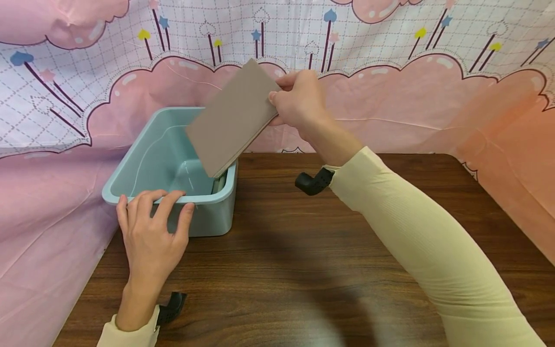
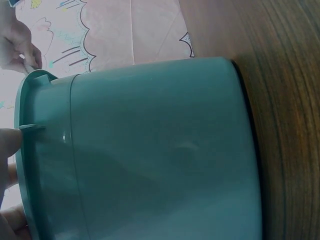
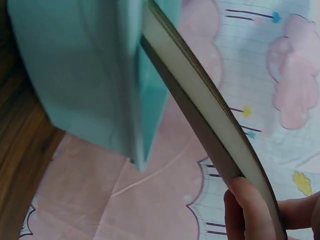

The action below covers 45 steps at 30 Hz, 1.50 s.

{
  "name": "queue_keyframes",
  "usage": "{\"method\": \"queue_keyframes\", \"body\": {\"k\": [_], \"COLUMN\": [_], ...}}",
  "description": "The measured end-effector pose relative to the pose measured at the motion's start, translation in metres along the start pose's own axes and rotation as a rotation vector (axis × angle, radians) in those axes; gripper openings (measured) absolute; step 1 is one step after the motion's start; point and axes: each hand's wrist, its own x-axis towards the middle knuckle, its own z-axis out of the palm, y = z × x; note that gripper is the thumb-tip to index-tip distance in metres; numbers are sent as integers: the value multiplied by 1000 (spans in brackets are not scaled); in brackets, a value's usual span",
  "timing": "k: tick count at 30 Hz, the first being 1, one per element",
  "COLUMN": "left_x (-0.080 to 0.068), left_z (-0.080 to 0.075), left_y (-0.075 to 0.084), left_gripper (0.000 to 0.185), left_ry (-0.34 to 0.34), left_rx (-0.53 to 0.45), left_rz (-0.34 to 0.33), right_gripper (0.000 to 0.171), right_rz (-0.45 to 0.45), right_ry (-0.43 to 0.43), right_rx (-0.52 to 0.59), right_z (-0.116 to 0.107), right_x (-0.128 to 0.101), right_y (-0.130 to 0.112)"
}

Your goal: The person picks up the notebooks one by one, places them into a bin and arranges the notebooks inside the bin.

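One brown-covered book (image 1: 232, 117) is pinched by its upper corner between the thumb and fingers of the right hand (image 1: 298, 100) and is held tilted over the pale blue plastic bin (image 1: 130, 168), its lower corner dipped just inside the bin's right rim. The bin is steadied by the left hand (image 1: 149, 231), whose fingers are curled over the near rim. Judged from this, the placing is about half done: the book has been brought to the opening but is not yet lowered or released. The bin stands at the table's (image 1: 303, 270) back left corner, close against the pink patterned backdrop (image 1: 390, 96); open tabletop is left to the right and front.
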Motion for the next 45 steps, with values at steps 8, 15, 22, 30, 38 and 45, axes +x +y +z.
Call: {"method": "queue_keyframes", "body": {"k": [8,15,22,30,38,45], "left_x": [1,1,1,1,1,1], "left_z": [0,0,0,-1,-1,-1], "left_y": [0,0,1,1,0,0], "left_gripper": [37,38,37,37,39,39], "left_ry": [-2,-5,-8,-9,-5,-1], "left_rx": [-2,-1,1,-3,-4,-2], "left_rz": [1,-1,2,1,3,8], "right_gripper": [32,30,30,31,32,35], "right_rz": [6,-33,-48,-37,-39,-25], "right_ry": [20,45,48,36,34,21], "right_rx": [-96,-116,-132,-116,-137,-121], "right_z": [17,24,24,24,25,27], "right_x": [2,0,-2,0,0,1], "right_y": [13,12,14,15,17,18]}}
